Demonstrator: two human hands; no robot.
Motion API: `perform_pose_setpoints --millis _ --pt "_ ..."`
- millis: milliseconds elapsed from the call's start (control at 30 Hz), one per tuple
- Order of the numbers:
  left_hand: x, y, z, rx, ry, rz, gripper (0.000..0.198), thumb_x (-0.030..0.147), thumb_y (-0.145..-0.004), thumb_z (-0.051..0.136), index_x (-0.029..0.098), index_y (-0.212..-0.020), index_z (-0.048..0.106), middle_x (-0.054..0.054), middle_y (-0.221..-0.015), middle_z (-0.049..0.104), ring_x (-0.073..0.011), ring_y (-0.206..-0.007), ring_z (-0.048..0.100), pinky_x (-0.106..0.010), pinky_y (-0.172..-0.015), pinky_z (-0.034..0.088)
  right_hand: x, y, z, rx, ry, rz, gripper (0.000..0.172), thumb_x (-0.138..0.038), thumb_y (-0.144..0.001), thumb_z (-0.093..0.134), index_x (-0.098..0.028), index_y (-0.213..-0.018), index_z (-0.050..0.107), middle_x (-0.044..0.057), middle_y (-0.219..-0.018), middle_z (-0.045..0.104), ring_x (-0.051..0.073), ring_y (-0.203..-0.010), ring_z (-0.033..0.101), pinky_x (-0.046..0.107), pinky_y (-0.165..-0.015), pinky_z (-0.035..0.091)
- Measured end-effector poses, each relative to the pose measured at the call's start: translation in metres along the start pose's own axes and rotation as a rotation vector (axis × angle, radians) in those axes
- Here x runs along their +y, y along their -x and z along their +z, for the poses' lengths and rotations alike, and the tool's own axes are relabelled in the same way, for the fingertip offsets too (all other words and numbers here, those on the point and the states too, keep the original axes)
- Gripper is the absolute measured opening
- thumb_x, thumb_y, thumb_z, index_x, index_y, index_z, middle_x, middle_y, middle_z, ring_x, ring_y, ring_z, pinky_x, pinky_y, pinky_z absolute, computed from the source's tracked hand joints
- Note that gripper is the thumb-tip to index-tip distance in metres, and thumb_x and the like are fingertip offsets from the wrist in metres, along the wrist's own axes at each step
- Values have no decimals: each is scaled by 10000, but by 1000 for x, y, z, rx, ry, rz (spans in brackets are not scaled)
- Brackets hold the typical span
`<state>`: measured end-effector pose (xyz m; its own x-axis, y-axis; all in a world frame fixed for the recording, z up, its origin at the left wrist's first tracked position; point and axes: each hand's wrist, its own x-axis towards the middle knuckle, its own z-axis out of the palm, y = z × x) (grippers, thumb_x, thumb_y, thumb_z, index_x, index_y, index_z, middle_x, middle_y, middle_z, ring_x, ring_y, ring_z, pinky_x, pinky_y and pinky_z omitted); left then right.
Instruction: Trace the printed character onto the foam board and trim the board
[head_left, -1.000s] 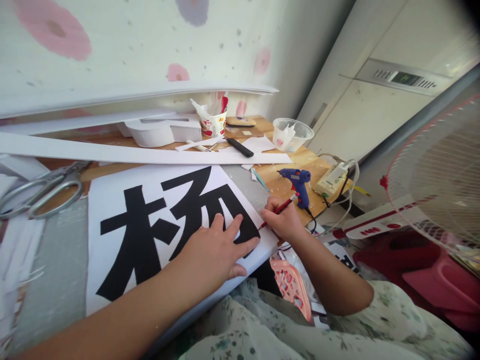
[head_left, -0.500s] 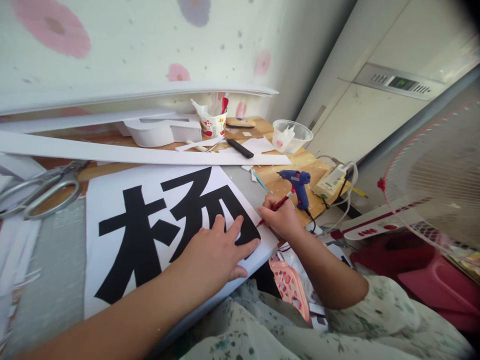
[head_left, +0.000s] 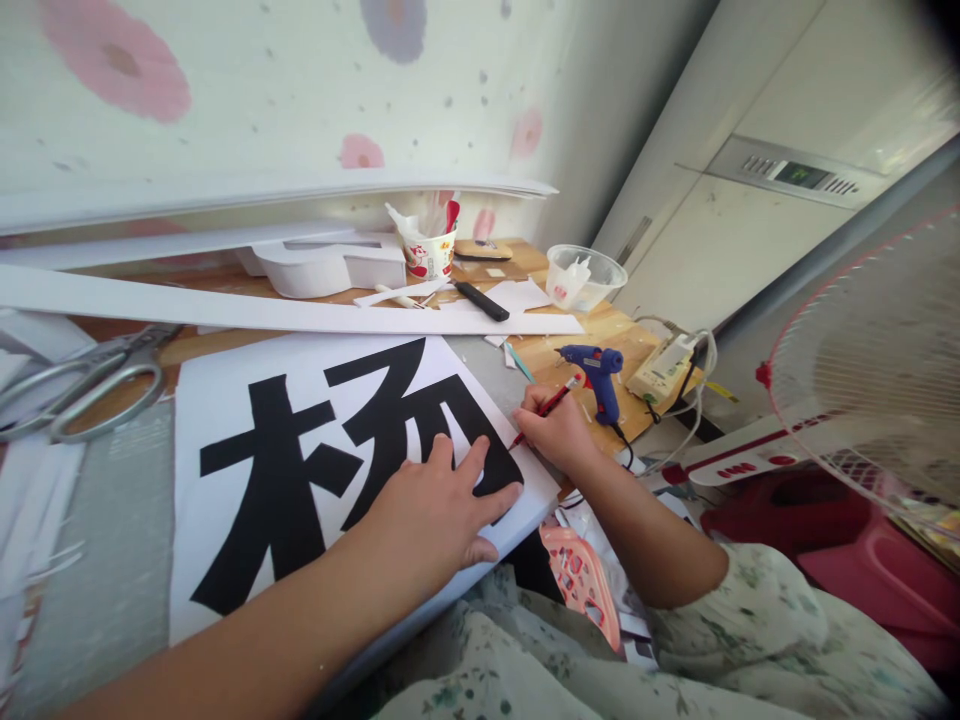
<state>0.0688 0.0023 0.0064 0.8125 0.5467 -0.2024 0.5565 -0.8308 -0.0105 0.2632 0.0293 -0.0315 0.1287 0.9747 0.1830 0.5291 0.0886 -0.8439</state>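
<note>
My left hand [head_left: 435, 510] lies with fingers spread over the lower right of a large black Chinese character cutout [head_left: 277, 480]. The cutout rests on a white sheet [head_left: 225, 375]. My right hand [head_left: 555, 430] grips a red and black pencil [head_left: 561, 395], slanted, its tip at the right edge of the black shape near my left fingertips. A blue hot glue gun [head_left: 600, 380] stands just beyond the right hand. Part of the cutout is hidden under my left hand and forearm.
Large scissors [head_left: 97, 385] lie at the left. A long white strip [head_left: 300, 312] crosses behind the sheet. Further back are a black-handled cutter [head_left: 482, 300], a paper cup [head_left: 427, 252] and a clear plastic bowl [head_left: 604, 275]. A power strip [head_left: 660, 368] and fan [head_left: 870, 370] are at the right.
The pencil tip has shifted slightly up and left along the black edge, with my right hand moving a little. My left hand keeps its place on the cutout.
</note>
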Motion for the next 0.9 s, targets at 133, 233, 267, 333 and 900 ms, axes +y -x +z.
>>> perform_pose_setpoints --millis 133,233,267,333,900 --pt "0 0 1 -1 21 -7 592 568 -773 583 494 -1327 390 -92 -1478 337 -406 -1138 443 -475 -736 493 -3 -3 1 -9 8 4 245 -192 -636 503 -221 -465 330 -47 -427 405 105 -463 377 249 -472 305" --pt "0 0 1 -4 23 -12 586 569 -771 586 493 -1322 401 -82 -1482 334 -411 -1144 436 -478 -742 489 -4 -5 1 -11 15 7 248 -189 -632 505 -221 -462 327 -43 -430 418 103 -462 376 249 -467 302" --pt "0 0 2 0 22 -8 582 570 -773 582 490 -1321 404 -77 -1484 331 -416 -1145 434 -478 -737 490 -4 -6 2 -9 18 9 247 -189 -631 505 -220 -463 327 -43 -431 417 102 -461 375 248 -467 302" --pt "-1 0 2 10 16 2 578 569 -775 578 483 -1321 407 -68 -1484 334 -422 -1138 435 -473 -723 496 -3 -7 3 -7 22 13 238 -188 -631 505 -219 -468 333 -47 -429 408 100 -457 371 247 -463 297" --pt "-3 0 4 17 5 34 590 595 -782 541 466 -1336 386 -97 -1478 338 -438 -1092 457 -455 -637 509 1 -24 11 -19 13 -7 204 -199 -630 496 -215 -489 348 -58 -446 381 94 -460 362 228 -446 297"
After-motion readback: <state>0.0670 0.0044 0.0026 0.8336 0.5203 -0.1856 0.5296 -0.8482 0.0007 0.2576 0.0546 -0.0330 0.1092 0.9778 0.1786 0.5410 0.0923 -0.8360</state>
